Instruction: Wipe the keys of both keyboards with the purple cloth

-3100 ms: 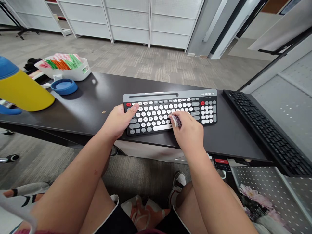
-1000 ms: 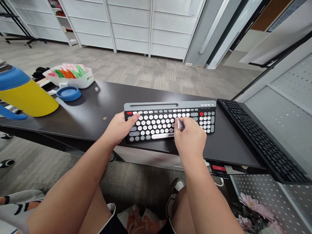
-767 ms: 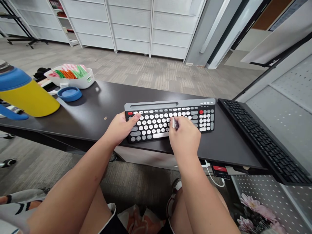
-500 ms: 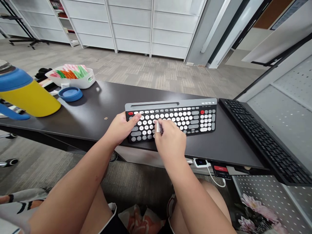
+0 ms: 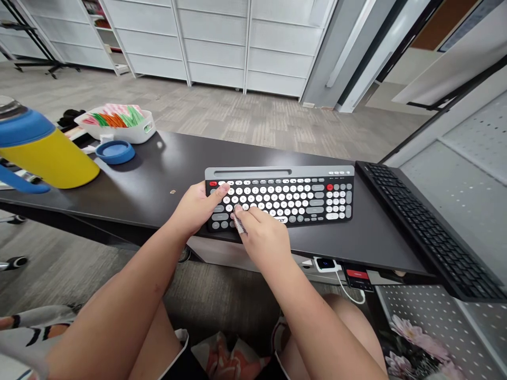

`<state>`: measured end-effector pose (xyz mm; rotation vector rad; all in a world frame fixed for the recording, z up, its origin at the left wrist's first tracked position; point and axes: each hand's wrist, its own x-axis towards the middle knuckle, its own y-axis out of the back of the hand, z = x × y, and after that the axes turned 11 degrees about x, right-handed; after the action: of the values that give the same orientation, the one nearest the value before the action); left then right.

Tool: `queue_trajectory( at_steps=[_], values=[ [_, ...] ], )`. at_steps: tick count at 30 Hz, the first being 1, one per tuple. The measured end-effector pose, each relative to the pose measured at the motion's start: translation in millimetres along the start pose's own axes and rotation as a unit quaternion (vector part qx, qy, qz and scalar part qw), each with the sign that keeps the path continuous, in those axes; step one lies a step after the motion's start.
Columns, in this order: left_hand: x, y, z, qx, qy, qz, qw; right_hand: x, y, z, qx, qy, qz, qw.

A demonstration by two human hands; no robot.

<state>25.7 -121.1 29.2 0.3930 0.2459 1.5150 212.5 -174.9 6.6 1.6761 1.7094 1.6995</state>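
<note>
A black and grey keyboard with round white keys and two red ones lies near the front edge of the dark desk. My left hand grips its left end, thumb on top of the keys and fingers hidden below. Over the lower left keys, my right hand is closed on a small whitish piece, perhaps a folded wipe. Most of that piece is hidden inside the fingers.
A second black keyboard leans along the right side. At left stand a yellow and blue mug, a blue lid and a white basket of colourful packets. A watch and a phone sit below the desk edge.
My right hand has moved left and toward me across the keys, still holding the whitish piece. The keyboard has shifted very slightly; my left hand keeps its grip.
</note>
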Motion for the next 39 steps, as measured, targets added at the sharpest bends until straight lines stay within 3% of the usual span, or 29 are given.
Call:
queue_trajectory(
  at_steps=[7,18,21,27,31,39],
  values=[
    [1.8,-0.8,0.3,-0.021,0.020,-0.004,1.000,-7.9,21.3,21.8,0.005,0.036,-0.085,0.996],
    [2.9,-6.9,-0.9,-0.057,0.043,0.009,0.997,-16.1,57.9,28.8,0.097,-0.056,-0.185,0.976],
    [2.5,-7.4,0.4,-0.069,0.051,0.004,0.996,-20.4,72.7,40.6,0.109,-0.097,-0.162,0.976],
    [2.1,-4.2,0.2,-0.056,0.058,-0.003,0.997,-31.3,96.0,73.0,0.042,-0.209,-0.018,0.977],
    [3.2,-2.9,-2.0,-0.042,0.058,-0.003,0.997,-34.7,92.8,78.8,0.039,-0.213,-0.026,0.976],
    [5.0,-3.2,-6.0,-0.065,0.051,-0.009,0.997,-26.6,67.0,65.9,0.029,-0.160,-0.034,0.986]
  ],
)
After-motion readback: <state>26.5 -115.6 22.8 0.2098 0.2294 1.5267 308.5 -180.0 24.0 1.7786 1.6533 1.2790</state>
